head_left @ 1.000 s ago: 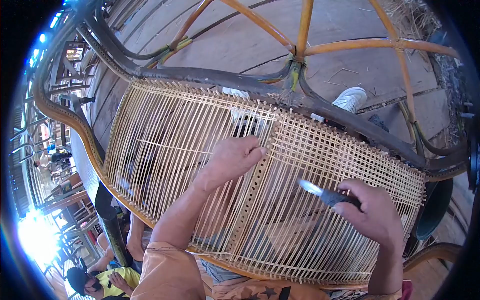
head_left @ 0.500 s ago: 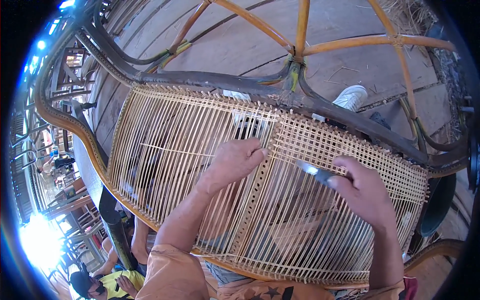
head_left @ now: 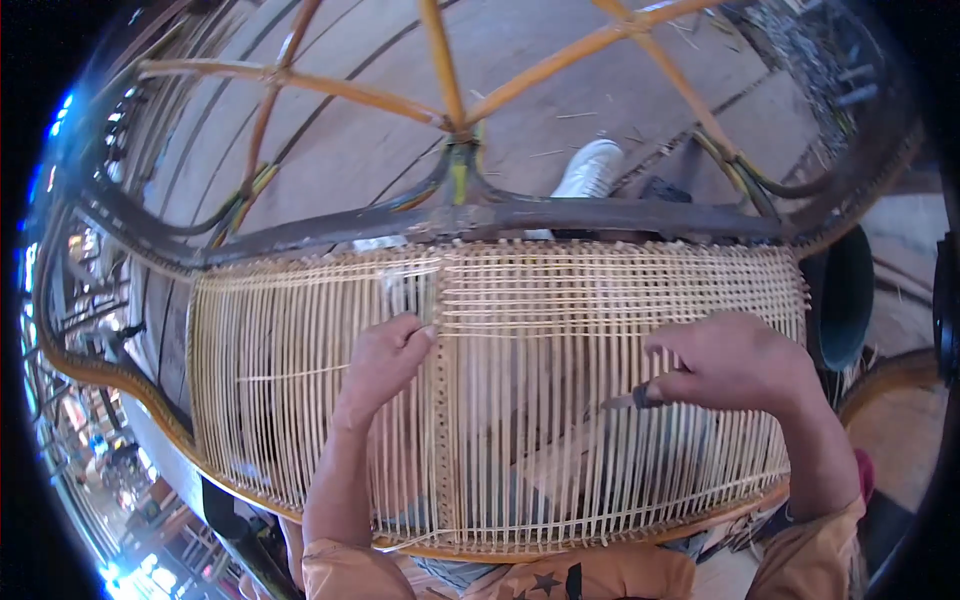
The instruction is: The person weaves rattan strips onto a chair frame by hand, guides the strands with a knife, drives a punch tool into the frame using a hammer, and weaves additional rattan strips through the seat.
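Note:
A caned seat panel point(head_left: 560, 430) of pale rattan strands lies before me in a curved wooden frame. At its middle, my left hand point(head_left: 385, 365) is closed in a pinch by the drilled centre bar point(head_left: 441, 420). A loose crosswise cane strand point(head_left: 290, 376) runs into that hand from the left; its gripped part is hidden by the fingers. Over the right half, my right hand point(head_left: 730, 362) holds a small knife point(head_left: 632, 400), its blade pointing left over the lengthwise strands. Close rows of woven cane point(head_left: 620, 285) fill the far part of that half.
A dark frame rail point(head_left: 330, 240) borders the far side, with orange-brown rattan poles point(head_left: 440, 65) rising beyond it. A white shoe point(head_left: 588, 170) rests on the plank floor. At the right stands a dark green round container point(head_left: 848, 300). Furniture frames crowd the far left.
The view has turned, so the panel sits more level. My right hand has drawn the knife nearer to me, away from the woven rows. My left hand stays pinched by the centre bar.

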Demonstrator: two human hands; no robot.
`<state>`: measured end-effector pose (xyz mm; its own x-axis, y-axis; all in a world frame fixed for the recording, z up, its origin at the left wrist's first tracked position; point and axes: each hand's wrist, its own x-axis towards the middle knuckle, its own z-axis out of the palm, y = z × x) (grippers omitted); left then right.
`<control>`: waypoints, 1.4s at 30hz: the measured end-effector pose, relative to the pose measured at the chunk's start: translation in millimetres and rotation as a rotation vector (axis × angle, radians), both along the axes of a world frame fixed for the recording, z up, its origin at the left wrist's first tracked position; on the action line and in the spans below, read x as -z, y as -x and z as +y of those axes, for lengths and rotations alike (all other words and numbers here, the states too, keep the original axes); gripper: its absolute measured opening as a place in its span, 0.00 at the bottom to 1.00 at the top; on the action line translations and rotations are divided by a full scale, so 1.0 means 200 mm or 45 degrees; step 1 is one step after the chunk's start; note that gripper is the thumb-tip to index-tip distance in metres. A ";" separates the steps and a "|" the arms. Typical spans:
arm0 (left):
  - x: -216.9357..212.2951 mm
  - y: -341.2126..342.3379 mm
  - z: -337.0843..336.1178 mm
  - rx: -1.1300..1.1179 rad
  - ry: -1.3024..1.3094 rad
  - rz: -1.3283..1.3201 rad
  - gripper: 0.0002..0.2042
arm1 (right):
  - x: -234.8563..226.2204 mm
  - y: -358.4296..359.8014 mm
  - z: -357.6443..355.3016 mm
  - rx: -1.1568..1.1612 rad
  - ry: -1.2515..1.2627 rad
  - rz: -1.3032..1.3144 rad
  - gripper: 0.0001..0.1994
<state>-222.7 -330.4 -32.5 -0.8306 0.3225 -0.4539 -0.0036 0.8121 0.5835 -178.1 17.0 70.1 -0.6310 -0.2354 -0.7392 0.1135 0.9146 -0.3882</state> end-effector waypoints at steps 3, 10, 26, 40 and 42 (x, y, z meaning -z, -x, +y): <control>0.01 0.01 -0.01 0.009 0.001 -0.059 0.15 | 0.03 -0.03 0.08 0.160 -0.112 0.210 0.19; 0.01 0.01 -0.01 -0.052 0.020 -0.077 0.17 | -0.03 -0.10 0.29 0.335 -0.146 0.413 0.20; 0.03 0.03 -0.01 -0.067 -0.004 -0.152 0.20 | -0.15 -0.18 0.53 0.137 -0.294 0.008 0.23; -0.06 0.05 0.01 0.100 0.167 -0.084 0.18 | 0.03 -0.13 0.08 0.068 0.236 -0.088 0.20; -0.06 0.05 -0.01 0.097 0.145 -0.128 0.18 | 0.09 -0.12 0.06 0.259 0.127 0.393 0.20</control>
<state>-231.9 -331.7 -20.5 -0.7543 0.3248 -0.5706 0.0072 0.8731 0.4875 -154.1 29.3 52.7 -0.8615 -0.1439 -0.4869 0.1525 0.8413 -0.5186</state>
